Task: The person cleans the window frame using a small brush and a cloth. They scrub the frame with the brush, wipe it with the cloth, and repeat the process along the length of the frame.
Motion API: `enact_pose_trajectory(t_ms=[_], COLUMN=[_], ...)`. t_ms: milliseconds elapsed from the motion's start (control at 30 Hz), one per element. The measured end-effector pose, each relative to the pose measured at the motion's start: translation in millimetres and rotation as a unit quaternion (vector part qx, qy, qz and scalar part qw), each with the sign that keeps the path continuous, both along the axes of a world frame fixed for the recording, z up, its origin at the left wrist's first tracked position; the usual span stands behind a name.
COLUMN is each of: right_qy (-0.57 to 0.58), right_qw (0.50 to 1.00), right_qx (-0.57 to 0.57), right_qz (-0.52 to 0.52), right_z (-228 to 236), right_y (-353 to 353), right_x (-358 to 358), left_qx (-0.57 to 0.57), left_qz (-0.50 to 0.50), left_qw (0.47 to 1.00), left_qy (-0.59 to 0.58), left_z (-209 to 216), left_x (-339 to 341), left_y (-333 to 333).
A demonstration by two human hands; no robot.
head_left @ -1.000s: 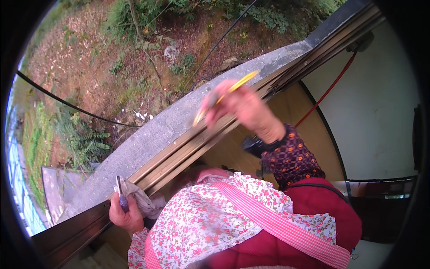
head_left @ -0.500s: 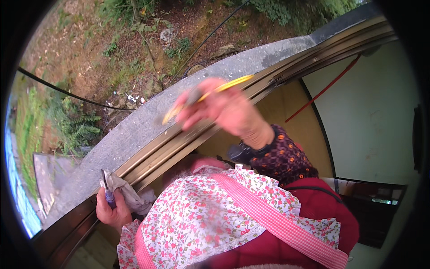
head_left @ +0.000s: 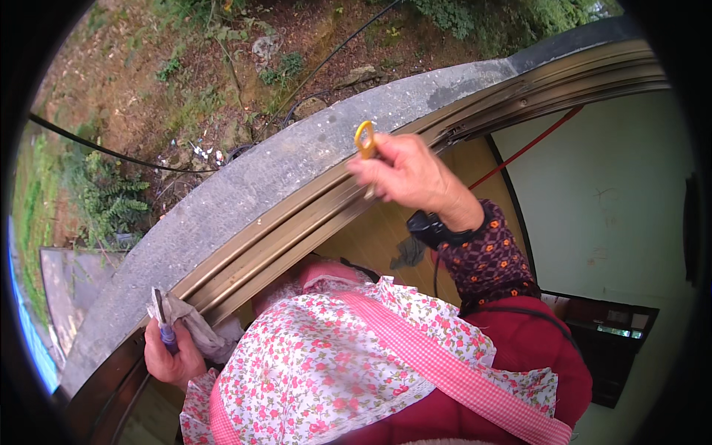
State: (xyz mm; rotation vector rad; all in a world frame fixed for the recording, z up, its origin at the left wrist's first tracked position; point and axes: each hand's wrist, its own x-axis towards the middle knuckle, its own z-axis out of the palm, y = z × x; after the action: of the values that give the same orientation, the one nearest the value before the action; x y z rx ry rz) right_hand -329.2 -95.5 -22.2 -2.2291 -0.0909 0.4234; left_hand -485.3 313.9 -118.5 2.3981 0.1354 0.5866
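My right hand (head_left: 415,174) is closed on a slim yellow-handled tool (head_left: 364,138) above the metal window track (head_left: 278,233). A yellow loop sticks up past the fingers, and a pale tip shows just below them; most of the tool is hidden and its kind is unclear. At the left end of the track, my left hand (head_left: 174,360) grips a purple-handled tool (head_left: 169,337) with a flat grey blade pointing up. A crumpled grey-white cloth (head_left: 199,322) is bunched against that hand, beside the track.
A grey concrete ledge (head_left: 245,174) curves along outside the track, with a dirt slope (head_left: 185,96) and plants beyond. Black cables cross outside. On the inner side are a tan panel (head_left: 386,230), a dark rag (head_left: 408,252), a red rod (head_left: 534,144) and a pale wall (head_left: 608,193).
My right hand has drawn back slightly to the right, and the yellow-handled tool has turned from lying slantwise to loop end up. My left hand keeps its grip, shifted slightly in view.
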Motion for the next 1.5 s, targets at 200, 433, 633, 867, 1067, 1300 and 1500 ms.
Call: enact_pose_trajectory(t_ms=[200,433,633,867,1067,1300,1500], right_qy=[-0.214,-0.326,-0.188,-0.340,-0.359,-0.274,-0.160], right_qw=[0.889,0.918,0.954,0.929,0.904,0.952,0.963], right_qx=[0.402,-0.225,-0.182,0.117,-0.231,-0.119,0.113], right_qz=[-0.046,-0.010,-0.145,0.089,-0.035,0.069,0.186], right_z=[26,-3,-2,1,-19,-12,-24], right_y=[21,-101,-53,3,-80,-28,48], right_x=[2,4,-3,-35,5,11,5], left_qx=[-0.108,-0.043,-0.111,-0.168,-0.066,0.376,0.031], left_qz=[0.016,-0.016,-0.001,-0.008,-0.007,-0.079,-0.031], left_qw=[0.994,0.999,0.993,0.986,0.998,0.894,0.999], left_qy=[0.026,-0.010,0.034,-0.013,-0.013,-0.230,-0.027], left_z=[-2,-1,-10,-22,-32,-101,-59], left_x=[-4,-2,-9,-4,-11,4,4], left_y=[3,3,13,18,33,82,35])
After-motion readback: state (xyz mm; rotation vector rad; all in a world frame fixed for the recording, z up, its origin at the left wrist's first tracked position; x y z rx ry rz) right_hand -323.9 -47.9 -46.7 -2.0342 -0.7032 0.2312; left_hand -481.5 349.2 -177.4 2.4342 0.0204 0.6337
